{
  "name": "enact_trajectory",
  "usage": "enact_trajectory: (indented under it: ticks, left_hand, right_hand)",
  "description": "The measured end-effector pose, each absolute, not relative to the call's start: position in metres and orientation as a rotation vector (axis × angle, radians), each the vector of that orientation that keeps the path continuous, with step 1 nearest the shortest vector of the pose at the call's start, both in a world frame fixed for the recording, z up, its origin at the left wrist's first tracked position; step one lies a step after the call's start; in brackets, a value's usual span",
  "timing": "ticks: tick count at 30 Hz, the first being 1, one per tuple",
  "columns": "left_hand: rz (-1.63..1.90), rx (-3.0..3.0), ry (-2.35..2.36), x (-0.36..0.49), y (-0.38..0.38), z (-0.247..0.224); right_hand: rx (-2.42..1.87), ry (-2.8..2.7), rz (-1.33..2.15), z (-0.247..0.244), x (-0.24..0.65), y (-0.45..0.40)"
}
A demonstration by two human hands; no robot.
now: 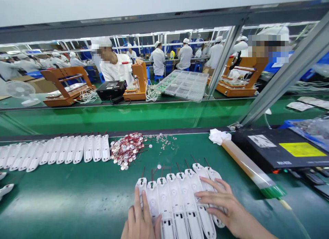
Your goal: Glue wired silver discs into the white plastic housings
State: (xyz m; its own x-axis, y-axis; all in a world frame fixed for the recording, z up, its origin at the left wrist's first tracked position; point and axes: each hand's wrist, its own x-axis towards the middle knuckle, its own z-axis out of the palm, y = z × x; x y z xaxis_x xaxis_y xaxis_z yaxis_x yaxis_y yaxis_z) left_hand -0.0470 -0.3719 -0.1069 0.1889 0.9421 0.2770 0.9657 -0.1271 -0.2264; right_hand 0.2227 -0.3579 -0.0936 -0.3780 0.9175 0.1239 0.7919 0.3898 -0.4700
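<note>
Near row: white elongated plastic shells (173, 198), near centre of green worktop (77, 198), red wires (162, 171) already at far ends.
Hands: left hand (140, 220) and right hand (224, 202) spread, touching shells, unclenched.
Far pile: red-wired silver discs (127, 148), loose, apparently unused.
Far left: similar white shells (69, 150) lined up.

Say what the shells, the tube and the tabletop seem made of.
Shells: probably moulded plastic, satin white, with crisp recesses.
Tube: likely plastic, glossy; see-through toward one end.
Tabletop: perhaps rubber or vinyl, smooth green, softly reflecting light.
</note>
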Motion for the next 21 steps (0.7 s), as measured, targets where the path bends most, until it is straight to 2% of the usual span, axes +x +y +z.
enact_trajectory:
  ticks: [3, 6, 9, 12, 16, 21]
  left_hand:
    - [-0.12, -2.273, -1.744, -0.05, -0.357, -0.091]
    - [-0.111, -2.475, -1.741, -0.072, -0.333, -0.069]
    - [-0.129, -2.561, -1.783, -0.102, -0.306, -0.051]
    - [-0.202, -2.85, -1.584, -0.123, -0.29, -0.043]
    - [-0.139, -3.099, -1.301, -0.126, -0.285, -0.047]
    - [-0.047, -3.17, -1.12, -0.119, -0.288, -0.055]
  right_hand:
    - [-1.513, -2.174, 0.715, -0.088, 0.233, -0.348]
    - [-1.528, -2.088, 0.719, -0.084, 0.239, -0.345]
    - [-1.538, -1.998, 0.562, -0.083, 0.242, -0.349]
    - [-1.608, -1.821, 0.27, -0.086, 0.242, -0.354]
    - [-1.776, -1.782, -0.063, -0.097, 0.234, -0.361]
    - [-1.974, -1.832, -0.252, -0.111, 0.209, -0.37]
